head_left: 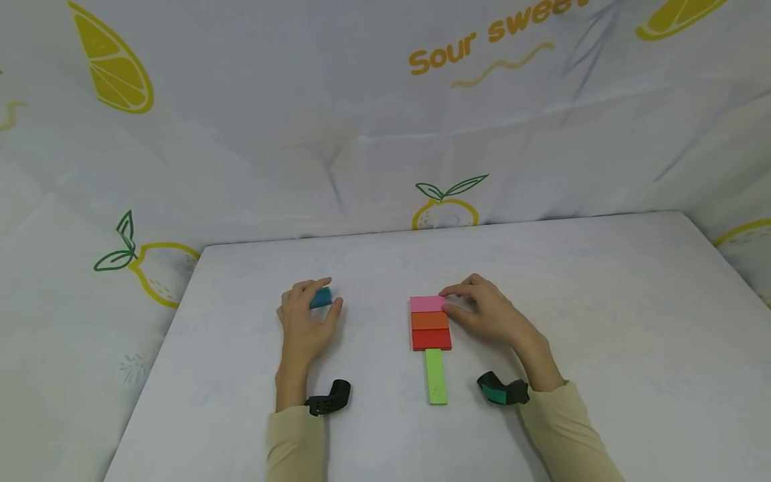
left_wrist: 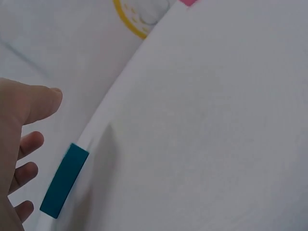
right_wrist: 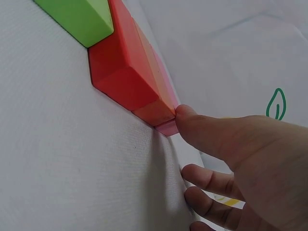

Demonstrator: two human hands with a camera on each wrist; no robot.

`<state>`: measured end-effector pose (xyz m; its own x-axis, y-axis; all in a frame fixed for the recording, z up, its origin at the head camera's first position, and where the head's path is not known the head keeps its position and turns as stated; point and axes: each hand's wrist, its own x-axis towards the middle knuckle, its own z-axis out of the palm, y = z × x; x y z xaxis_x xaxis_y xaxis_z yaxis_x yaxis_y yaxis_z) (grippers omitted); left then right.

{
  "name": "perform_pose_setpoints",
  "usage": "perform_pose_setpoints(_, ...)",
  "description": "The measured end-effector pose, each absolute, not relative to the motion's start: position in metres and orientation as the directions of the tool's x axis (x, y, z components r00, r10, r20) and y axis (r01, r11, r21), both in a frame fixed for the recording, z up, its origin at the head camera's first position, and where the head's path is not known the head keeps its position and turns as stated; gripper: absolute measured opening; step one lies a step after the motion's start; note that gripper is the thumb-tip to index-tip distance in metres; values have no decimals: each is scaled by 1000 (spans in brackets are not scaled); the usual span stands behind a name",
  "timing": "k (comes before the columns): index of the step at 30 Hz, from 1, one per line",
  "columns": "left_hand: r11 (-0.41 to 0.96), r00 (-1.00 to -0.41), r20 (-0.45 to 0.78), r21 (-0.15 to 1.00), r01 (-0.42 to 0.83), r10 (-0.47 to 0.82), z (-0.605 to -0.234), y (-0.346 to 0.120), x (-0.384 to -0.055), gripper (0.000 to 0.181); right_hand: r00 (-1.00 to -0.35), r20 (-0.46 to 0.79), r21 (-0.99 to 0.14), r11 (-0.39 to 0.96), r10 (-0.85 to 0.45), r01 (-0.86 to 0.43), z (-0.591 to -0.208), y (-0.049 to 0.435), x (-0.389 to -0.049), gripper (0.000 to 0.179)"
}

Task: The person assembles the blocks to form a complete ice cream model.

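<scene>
In the head view, a pink block (head_left: 427, 304), an orange block (head_left: 430, 321) and a red block (head_left: 431, 339) lie side by side, touching, in a short column. Below the red one, a narrow light green block (head_left: 436, 376) points toward the person. My right hand (head_left: 488, 311) is at the column's right side. Its thumb (right_wrist: 192, 120) touches the end of the column near the pink block, its other fingers loosely bent. To the left, my left hand (head_left: 304, 325) hovers around a teal block (head_left: 321, 298), thumb and fingers spread. The left wrist view shows the teal block apart from the fingers.
A white table (head_left: 373, 428) carries the blocks, its far edge meeting a white cloth backdrop (head_left: 271, 134) printed with lemons and lettering. Black wrist cameras (head_left: 329, 397) are strapped to both wrists.
</scene>
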<state>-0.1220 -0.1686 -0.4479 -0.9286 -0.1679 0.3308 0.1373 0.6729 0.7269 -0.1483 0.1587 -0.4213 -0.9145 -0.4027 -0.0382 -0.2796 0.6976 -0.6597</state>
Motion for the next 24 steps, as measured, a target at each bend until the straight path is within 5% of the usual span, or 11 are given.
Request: perform_pose_setpoints(24, 649, -935, 88, 742, -169, -344, -449, -198, -115, 46, -915, -65, -671, 696, -399, -256, -421, 159, -149, 32)
